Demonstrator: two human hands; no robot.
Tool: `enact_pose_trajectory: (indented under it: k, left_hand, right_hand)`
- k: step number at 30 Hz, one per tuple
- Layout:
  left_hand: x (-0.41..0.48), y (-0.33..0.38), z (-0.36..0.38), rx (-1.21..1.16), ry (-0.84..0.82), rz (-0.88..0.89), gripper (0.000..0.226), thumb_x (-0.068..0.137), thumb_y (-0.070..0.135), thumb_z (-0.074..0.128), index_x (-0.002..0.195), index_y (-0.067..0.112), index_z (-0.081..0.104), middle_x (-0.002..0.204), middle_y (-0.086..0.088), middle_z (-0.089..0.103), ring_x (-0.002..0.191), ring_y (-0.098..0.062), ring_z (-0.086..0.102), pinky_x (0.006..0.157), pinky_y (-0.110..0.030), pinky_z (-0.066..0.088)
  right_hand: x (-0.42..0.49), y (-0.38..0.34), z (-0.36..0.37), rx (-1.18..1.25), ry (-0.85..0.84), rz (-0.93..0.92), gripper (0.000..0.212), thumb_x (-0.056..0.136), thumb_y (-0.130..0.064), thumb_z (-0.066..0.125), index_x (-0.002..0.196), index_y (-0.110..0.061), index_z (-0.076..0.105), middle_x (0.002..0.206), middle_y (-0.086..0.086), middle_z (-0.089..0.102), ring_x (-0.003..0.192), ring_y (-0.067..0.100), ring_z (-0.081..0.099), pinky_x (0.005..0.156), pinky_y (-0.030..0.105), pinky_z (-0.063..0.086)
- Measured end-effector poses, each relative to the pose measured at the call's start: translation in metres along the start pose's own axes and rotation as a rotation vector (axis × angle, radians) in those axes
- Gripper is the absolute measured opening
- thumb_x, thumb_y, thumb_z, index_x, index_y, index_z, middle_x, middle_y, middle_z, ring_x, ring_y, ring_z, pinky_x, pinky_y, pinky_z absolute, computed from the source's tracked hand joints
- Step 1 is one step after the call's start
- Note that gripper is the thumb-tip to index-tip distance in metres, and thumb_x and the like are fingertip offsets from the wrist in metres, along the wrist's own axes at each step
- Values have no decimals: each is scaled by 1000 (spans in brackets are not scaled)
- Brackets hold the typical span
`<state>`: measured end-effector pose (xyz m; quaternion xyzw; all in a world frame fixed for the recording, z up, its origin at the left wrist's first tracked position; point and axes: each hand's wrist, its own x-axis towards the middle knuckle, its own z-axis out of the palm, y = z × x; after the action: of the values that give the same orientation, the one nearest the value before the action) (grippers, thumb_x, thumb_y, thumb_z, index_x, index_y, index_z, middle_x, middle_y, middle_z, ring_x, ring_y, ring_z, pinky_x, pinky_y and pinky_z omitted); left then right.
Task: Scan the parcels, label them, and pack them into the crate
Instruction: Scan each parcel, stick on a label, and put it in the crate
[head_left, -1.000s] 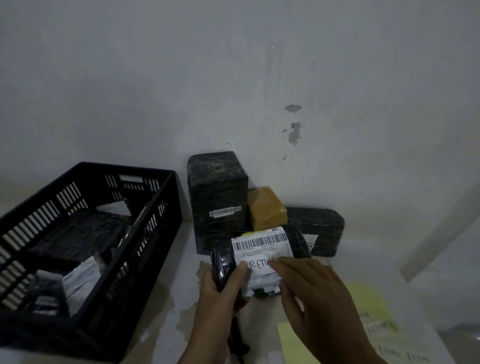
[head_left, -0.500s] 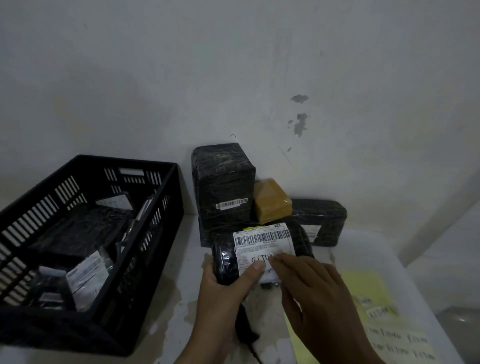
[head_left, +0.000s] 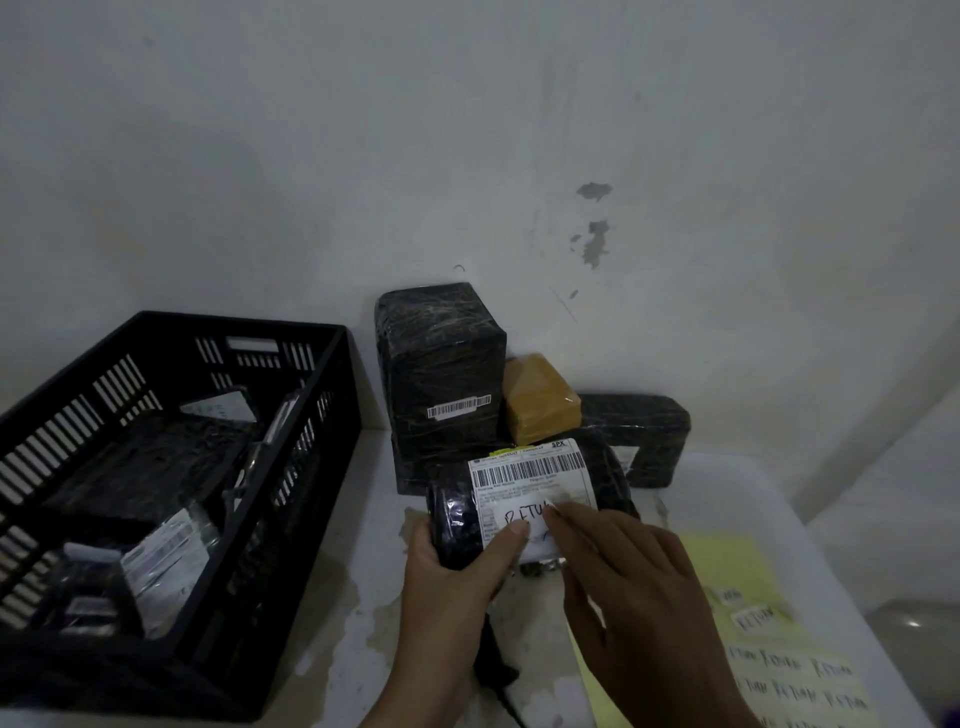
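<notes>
My left hand (head_left: 457, 566) grips a black wrapped parcel (head_left: 454, 512) above the table, thumb lying on its white shipping label (head_left: 530, 470). A handwritten white sticker (head_left: 524, 517) sits on that label. Straight fingers of my right hand (head_left: 628, 577) press on the sticker's right edge. The black slotted crate (head_left: 311, 431) stands at the left with several wrapped parcels inside. Behind the held parcel, against the wall, are a tall black parcel (head_left: 441, 364), a small tan parcel (head_left: 540, 400) and a low black parcel (head_left: 649, 431).
A yellow sheet (head_left: 743, 571) with several handwritten white stickers lies at the right on the white table (head_left: 343, 623). A dark scanner (head_left: 493, 654) with a cord lies under my hands. The wall is close behind.
My right fingers slid along the sticker on the label, and more of its writing shows. The view shifted slightly; the parcel stays in my left hand.
</notes>
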<state>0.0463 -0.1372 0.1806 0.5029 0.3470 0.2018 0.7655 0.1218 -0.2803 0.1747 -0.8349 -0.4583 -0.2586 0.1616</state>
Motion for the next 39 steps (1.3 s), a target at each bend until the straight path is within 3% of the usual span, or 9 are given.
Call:
enact_pose_trajectory:
  k: [3, 11, 17, 20, 23, 25, 27, 33, 39]
  left_hand:
    - [5, -2, 0, 13, 9, 1, 41, 77, 11, 86, 111, 23, 66, 93, 3, 78, 89, -16, 74, 87, -40, 60]
    - [8, -7, 8, 48, 25, 71, 37, 79, 19, 84, 108, 30, 65, 93, 5, 77, 90, -15, 74, 81, -36, 60]
    - [11, -8, 10, 69, 47, 83, 40, 77, 27, 86, 110, 28, 65, 94, 7, 76, 93, -17, 73, 92, -46, 58]
    - [13, -7, 8, 45, 61, 83, 45, 76, 27, 86, 115, 23, 65, 95, 3, 77, 91, -18, 74, 91, -46, 59]
    - [12, -8, 9, 50, 54, 89, 39, 76, 26, 86, 110, 22, 67, 94, 1, 77, 86, -16, 74, 82, -41, 59]
    - [8, -9, 13, 59, 42, 101, 38, 74, 28, 87, 107, 24, 68, 92, 5, 77, 85, -13, 74, 83, -40, 60]
    - [5, -8, 17, 76, 39, 113, 49, 65, 39, 87, 107, 25, 67, 90, 8, 76, 85, -10, 74, 82, -38, 59]
    - [2, -4, 18, 103, 88, 181, 49, 67, 42, 86, 108, 24, 67, 92, 8, 77, 82, -9, 74, 77, -36, 60]
    - [3, -8, 14, 137, 116, 211, 38, 80, 51, 72, 109, 27, 65, 96, 12, 77, 86, -3, 73, 74, -25, 57]
  right_hand:
    - [2, 1, 0, 6, -5, 10, 48, 84, -26, 52, 130, -19, 64, 129, -4, 63, 112, 19, 59, 86, 35, 49]
    - [6, 8, 1, 42, 4, 67, 49, 82, -28, 52, 128, -18, 65, 122, -1, 66, 110, 20, 55, 84, 38, 53]
    - [9, 13, -6, 99, -31, 217, 44, 75, -21, 75, 118, -23, 68, 127, 7, 53, 106, 24, 56, 78, 41, 55]
    - [16, 16, -14, 271, 75, 351, 44, 77, -21, 77, 118, -24, 61, 136, 4, 43, 116, 19, 49, 84, 34, 52]
    - [27, 19, -10, 558, 104, 551, 62, 81, -45, 70, 134, -33, 39, 142, -9, 33, 125, 7, 44, 91, 22, 46]
    - [35, 20, -5, 715, 39, 647, 77, 75, -59, 67, 139, -39, 30, 135, -19, 39, 119, -10, 46, 84, 5, 44]
    - [40, 21, -1, 802, 9, 670, 87, 69, -61, 71, 142, -37, 31, 123, -31, 47, 108, -20, 49, 77, 1, 45]
    - [35, 21, 14, 839, 86, 700, 76, 65, -53, 79, 130, -30, 47, 111, -23, 62, 98, -6, 63, 76, 15, 55]
    - [37, 18, 17, 800, 54, 703, 62, 78, -55, 63, 131, -27, 49, 109, -18, 65, 93, -7, 64, 72, 15, 56]
